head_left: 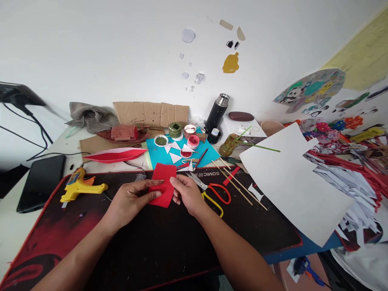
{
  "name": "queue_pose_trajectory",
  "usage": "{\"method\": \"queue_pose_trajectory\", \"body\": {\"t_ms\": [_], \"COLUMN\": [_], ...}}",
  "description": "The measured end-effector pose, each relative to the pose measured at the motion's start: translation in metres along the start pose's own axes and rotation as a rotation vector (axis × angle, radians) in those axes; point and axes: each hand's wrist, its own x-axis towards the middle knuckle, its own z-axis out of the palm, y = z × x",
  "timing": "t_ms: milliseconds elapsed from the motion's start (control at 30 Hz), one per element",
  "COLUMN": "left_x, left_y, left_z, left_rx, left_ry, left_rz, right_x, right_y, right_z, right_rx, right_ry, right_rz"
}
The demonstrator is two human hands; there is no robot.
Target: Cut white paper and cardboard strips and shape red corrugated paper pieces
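Observation:
A ribbed red piece of corrugated paper is held up over the dark desk mat. My left hand pinches its left edge, thumb in front. On the right edge my right hand grips it, thumb on the face and the other fingers partly behind. Just right of that hand lie scissors with red and yellow handles. Behind the paper, to the left, rests a red boat-shaped paper piece with a white inside.
A yellow glue gun and a phone lie at the left. Open paint jars stand on a blue sheet at the back, near a black flask. Thin wooden sticks and a large white sheet are on the right.

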Motion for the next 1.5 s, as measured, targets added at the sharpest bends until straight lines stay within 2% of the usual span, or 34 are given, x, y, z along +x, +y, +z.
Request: {"method": "queue_pose_trajectory", "body": {"t_ms": [467, 700, 967, 1133, 1500], "left_x": [-0.001, 0.001, -0.001, -0.002, -0.001], "left_y": [-0.01, -0.006, -0.011, -0.016, -0.008], "left_z": [0.003, 0.002, 0.004, 0.003, 0.001], "left_rx": [0.066, 0.11, 0.005, -0.01, 0.047], "left_ry": [-0.044, -0.026, -0.036, -0.07, -0.107], "left_rz": [0.053, 0.063, 0.036, 0.086, 0.049], "right_x": [0.002, 0.002, 0.001, 0.001, 0.001], "right_y": [0.004, 0.005, 0.003, 0.003, 0.002], "right_z": [0.0, 0.0, -0.001, -0.001, -0.001], "right_rx": [0.024, 0.026, 0.02, 0.005, -0.007], "right_ry": [-0.019, -0.04, -0.041, -0.024, -0.029], "right_rz": [-0.014, -0.01, -0.014, -0.013, -0.011]}}
